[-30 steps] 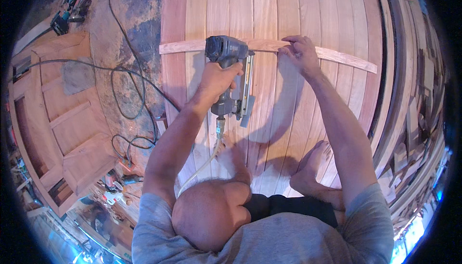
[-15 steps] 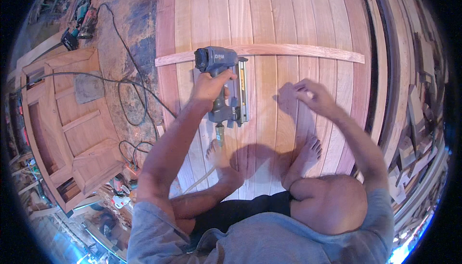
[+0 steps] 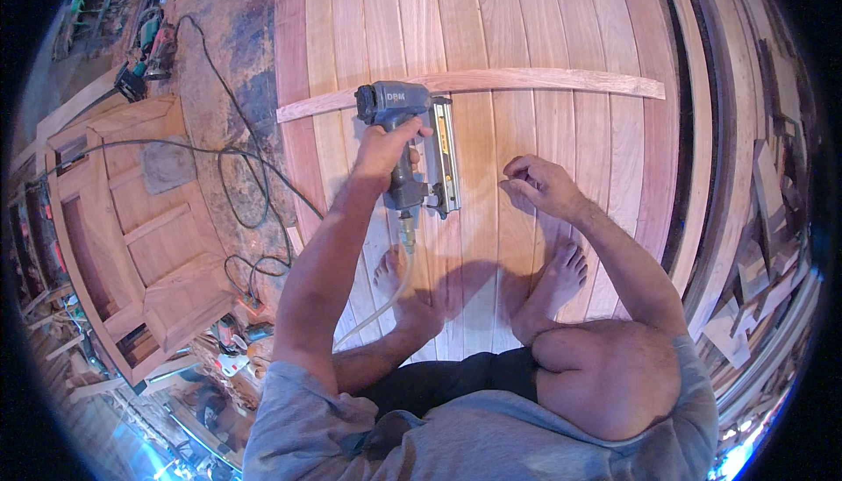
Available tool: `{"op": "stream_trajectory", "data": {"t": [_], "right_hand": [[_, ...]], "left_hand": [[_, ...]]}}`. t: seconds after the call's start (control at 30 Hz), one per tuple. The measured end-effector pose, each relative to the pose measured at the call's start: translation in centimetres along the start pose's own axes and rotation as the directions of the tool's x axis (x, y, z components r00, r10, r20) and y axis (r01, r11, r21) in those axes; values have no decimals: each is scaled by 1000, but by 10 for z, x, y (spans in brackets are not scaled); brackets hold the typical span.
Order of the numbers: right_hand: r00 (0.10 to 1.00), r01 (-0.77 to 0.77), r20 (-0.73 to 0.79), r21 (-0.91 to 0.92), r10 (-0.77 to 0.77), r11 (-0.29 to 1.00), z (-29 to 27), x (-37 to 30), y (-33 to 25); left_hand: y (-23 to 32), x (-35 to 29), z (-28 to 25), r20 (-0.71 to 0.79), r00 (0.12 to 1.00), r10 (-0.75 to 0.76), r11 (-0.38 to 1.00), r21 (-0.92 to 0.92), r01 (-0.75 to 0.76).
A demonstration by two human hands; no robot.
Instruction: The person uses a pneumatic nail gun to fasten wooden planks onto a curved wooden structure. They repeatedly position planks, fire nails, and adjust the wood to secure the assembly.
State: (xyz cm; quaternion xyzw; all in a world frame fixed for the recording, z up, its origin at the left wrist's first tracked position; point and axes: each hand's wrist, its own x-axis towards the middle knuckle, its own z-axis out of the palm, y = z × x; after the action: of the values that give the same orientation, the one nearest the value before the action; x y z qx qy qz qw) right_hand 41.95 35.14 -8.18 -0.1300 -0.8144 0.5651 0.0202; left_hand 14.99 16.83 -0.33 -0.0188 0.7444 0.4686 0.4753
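Observation:
My left hand (image 3: 390, 148) is wrapped around the grip of a dark pneumatic nail gun (image 3: 405, 99), its body level with the crosswise strip and its magazine to the right of my hand. A pale air hose (image 3: 402, 292) runs from the base of its handle toward my left leg. Lying across the lengthwise planks is a thin wooden strip (image 3: 535, 80). My right hand (image 3: 545, 187) hovers over the wooden planks (image 3: 478, 148), below the strip. Its fingers are bent, thumb and forefinger close together; anything between them is too small to make out.
My bare feet (image 3: 568, 270) rest on the planks. To the left are a panelled wooden frame (image 3: 158, 227), a looping black cable (image 3: 263, 183) and power tools (image 3: 160, 51). Long timbers (image 3: 715, 139) and offcuts (image 3: 754, 270) lie along the right.
My right hand has moved left and slightly lower, toward the nail gun. The nail gun stays in my left hand and has shifted slightly. The strip appears a little higher in view.

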Motion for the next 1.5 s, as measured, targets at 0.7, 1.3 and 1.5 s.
{"op": "stream_trajectory", "data": {"t": [0.7,1.3,1.5], "right_hand": [[964,-262,91,142,251,954,1,5,-15],[973,-231,59,341,225,911,6,0,-17],[937,-294,-191,22,292,956,-4,-10,-24]], "left_hand": [[10,0,64,66,996,58,996,-65,-54],[10,-8,81,33,999,29,995,-101,-25],[15,-6,117,120,993,16,993,-120,-2]]}}
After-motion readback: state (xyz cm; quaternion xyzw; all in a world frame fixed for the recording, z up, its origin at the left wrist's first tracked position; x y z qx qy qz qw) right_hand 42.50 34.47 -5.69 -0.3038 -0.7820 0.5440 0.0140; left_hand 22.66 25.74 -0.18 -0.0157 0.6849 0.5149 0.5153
